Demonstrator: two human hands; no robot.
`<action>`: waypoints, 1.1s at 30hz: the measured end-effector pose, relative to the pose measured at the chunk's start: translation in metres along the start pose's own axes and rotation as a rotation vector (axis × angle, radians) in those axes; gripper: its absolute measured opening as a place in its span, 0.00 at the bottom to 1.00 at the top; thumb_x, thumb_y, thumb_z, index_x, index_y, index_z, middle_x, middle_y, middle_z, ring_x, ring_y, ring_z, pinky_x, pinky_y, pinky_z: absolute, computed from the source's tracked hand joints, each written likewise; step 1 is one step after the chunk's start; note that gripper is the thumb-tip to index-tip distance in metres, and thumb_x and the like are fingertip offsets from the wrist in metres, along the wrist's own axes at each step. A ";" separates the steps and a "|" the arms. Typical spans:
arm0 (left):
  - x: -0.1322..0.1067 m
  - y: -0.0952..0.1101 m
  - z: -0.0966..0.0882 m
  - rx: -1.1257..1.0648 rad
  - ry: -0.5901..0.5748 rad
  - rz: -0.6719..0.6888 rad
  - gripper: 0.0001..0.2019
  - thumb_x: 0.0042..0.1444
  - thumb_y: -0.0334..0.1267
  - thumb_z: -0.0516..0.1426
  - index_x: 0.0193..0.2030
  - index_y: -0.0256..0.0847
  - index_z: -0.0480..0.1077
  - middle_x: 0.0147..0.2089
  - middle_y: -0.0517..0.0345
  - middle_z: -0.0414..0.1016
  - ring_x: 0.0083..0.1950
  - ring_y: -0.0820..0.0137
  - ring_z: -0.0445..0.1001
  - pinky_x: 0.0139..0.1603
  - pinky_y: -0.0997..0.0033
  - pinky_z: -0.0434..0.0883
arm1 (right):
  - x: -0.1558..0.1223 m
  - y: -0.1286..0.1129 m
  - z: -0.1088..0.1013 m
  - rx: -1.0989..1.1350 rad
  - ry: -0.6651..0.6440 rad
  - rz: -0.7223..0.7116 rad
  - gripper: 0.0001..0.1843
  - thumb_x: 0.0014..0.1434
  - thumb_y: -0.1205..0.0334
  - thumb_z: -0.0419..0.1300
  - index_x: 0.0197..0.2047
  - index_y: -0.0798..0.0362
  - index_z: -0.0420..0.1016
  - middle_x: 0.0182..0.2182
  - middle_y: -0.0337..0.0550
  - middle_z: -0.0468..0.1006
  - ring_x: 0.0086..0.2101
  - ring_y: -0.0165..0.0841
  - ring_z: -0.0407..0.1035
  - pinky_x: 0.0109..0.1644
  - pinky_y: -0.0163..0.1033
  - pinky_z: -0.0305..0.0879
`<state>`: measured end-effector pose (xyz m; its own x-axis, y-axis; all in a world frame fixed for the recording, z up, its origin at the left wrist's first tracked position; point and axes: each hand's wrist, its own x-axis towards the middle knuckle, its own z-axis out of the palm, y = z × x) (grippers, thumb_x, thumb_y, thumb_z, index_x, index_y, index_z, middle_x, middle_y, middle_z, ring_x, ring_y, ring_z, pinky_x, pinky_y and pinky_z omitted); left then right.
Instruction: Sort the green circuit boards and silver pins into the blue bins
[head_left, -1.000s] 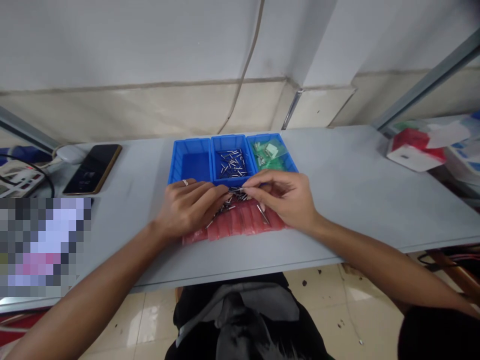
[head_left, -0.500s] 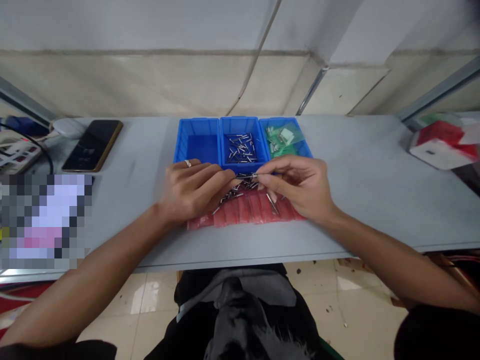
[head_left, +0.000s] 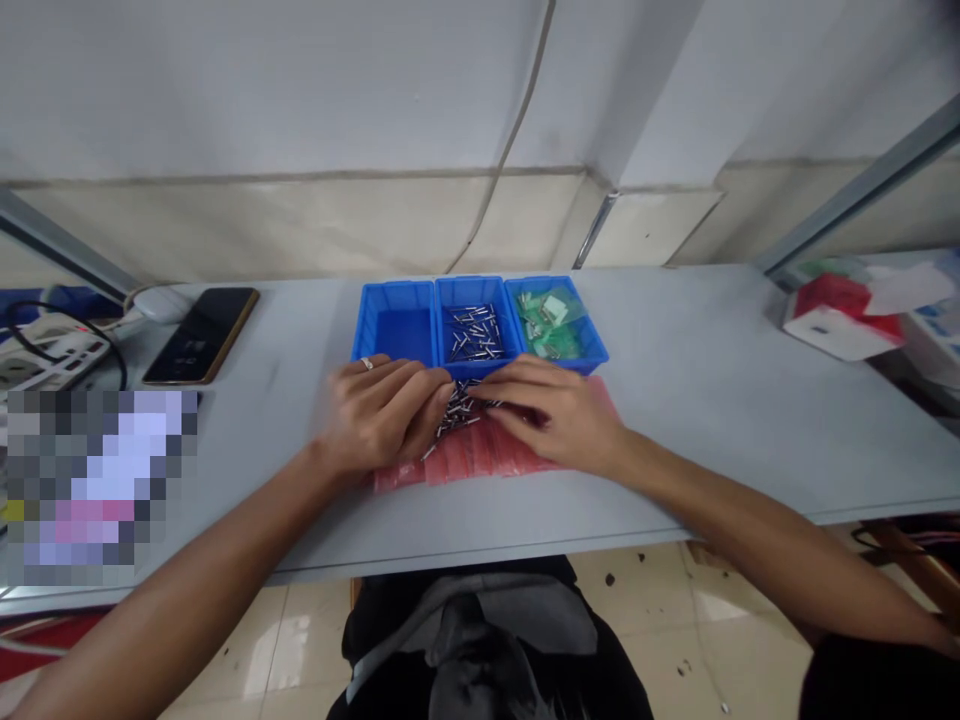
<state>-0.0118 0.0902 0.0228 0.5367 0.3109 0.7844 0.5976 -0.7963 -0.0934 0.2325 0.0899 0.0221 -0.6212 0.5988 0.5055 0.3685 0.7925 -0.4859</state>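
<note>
A small heap of thin metal pins [head_left: 457,408] lies on a pink-red plastic sheet or flattened bags [head_left: 469,462], just in front of a row of blue plastic bins. My left hand [head_left: 384,412], with a ring on one finger, curls over the heap from the left, its fingertips at the pins. My right hand [head_left: 547,415] lies flatter, fingers pointing left across the heap's far side. The middle blue bin [head_left: 476,318] holds loose pins, the right one [head_left: 556,322] a green-tinted bag, and the left one [head_left: 396,322] shows only its blue floor.
On the grey table [head_left: 697,420] a black phone [head_left: 201,335] and a white power strip [head_left: 52,350] with a cable lie at the left. A red and white package [head_left: 840,320] sits at the right. A blurred patch covers the lower left.
My right hand has lowered from a raised pinch to lie flatter over the heap, and its fingers no longer pinch. The view has shifted slightly.
</note>
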 end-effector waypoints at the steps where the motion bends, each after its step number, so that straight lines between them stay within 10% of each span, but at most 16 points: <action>1: 0.000 0.000 0.000 -0.001 0.000 0.000 0.02 0.59 0.29 0.58 0.39 0.37 0.69 0.30 0.61 0.77 0.27 0.73 0.74 0.28 0.70 0.64 | -0.002 0.002 0.004 -0.089 -0.059 -0.055 0.14 0.67 0.67 0.57 0.53 0.53 0.79 0.44 0.48 0.81 0.45 0.38 0.74 0.52 0.50 0.74; 21: 0.002 0.002 0.001 0.012 -0.037 0.011 0.03 0.59 0.29 0.58 0.36 0.38 0.68 0.26 0.63 0.73 0.24 0.75 0.69 0.26 0.70 0.61 | 0.000 0.008 0.010 -0.249 -0.195 -0.258 0.13 0.69 0.69 0.52 0.47 0.55 0.79 0.41 0.47 0.82 0.47 0.38 0.73 0.52 0.47 0.75; 33: 0.001 0.002 0.000 -0.016 -0.055 0.012 0.02 0.60 0.31 0.58 0.39 0.38 0.69 0.29 0.62 0.75 0.27 0.75 0.72 0.28 0.70 0.63 | 0.004 0.000 0.000 0.104 0.111 -0.041 0.07 0.67 0.66 0.59 0.43 0.53 0.79 0.37 0.45 0.80 0.39 0.33 0.73 0.46 0.44 0.73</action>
<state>-0.0096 0.0888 0.0231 0.5762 0.3287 0.7483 0.5815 -0.8083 -0.0927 0.2306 0.0921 0.0241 -0.5523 0.5796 0.5992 0.2667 0.8038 -0.5317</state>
